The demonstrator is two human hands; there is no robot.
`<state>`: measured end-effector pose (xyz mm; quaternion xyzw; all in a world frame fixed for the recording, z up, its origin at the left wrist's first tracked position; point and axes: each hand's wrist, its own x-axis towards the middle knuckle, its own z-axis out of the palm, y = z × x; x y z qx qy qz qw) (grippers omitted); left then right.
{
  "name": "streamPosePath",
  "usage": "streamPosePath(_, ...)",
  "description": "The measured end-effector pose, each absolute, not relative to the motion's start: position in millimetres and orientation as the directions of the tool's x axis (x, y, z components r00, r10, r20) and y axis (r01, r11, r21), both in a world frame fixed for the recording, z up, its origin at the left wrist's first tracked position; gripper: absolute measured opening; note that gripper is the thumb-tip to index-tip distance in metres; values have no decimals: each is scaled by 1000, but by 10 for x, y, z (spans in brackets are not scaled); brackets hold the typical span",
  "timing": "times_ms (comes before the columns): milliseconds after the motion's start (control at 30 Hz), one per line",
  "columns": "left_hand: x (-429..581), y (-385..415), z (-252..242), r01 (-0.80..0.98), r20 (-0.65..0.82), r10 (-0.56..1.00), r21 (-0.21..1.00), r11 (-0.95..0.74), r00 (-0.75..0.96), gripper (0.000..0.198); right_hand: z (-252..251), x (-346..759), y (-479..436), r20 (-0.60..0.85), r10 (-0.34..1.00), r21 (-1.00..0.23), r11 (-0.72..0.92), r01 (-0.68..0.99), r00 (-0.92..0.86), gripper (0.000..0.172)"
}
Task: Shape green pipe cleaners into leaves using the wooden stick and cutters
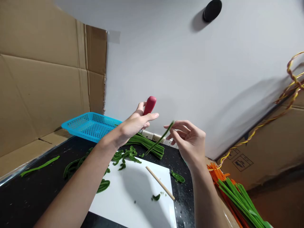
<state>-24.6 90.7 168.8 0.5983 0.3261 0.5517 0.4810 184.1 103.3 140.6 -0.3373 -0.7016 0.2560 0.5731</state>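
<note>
Above the white sheet (133, 193): green stem (159, 139), slanting down-left from its pinched top.
Right hand (190, 142): fingertips pinching that top end.
Left hand (133, 125): wrapped round red-handled tool (149, 105), just left of stem.

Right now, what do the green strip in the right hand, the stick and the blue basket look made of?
Green strip in the right hand: fuzzy, bent, matte, likely a chenille stem. Stick: pale, plain, probably wood. Blue basket: perforated walls, slight sheen, looks like moulded plastic.
</note>
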Motion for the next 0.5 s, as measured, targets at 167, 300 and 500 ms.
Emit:
streamPosePath(167, -222, 878, 1715, -60, 350, 926, 937, -344, 141, 27, 1467, 1847, 958, 561, 770, -712, 636, 298, -304, 8)
streamPosePath(300, -203, 869, 1750, -31, 328, 939, 945, -326, 105, 25, 1424, 1833, 937, 155, 799, -668, 518, 534, -581, 11)
streamPosePath(500, -229, 935, 1728, -87, 369, 927, 928, -362, 74, 30, 994, 1481, 989, -502, 632, -534, 309, 787, -590, 12)
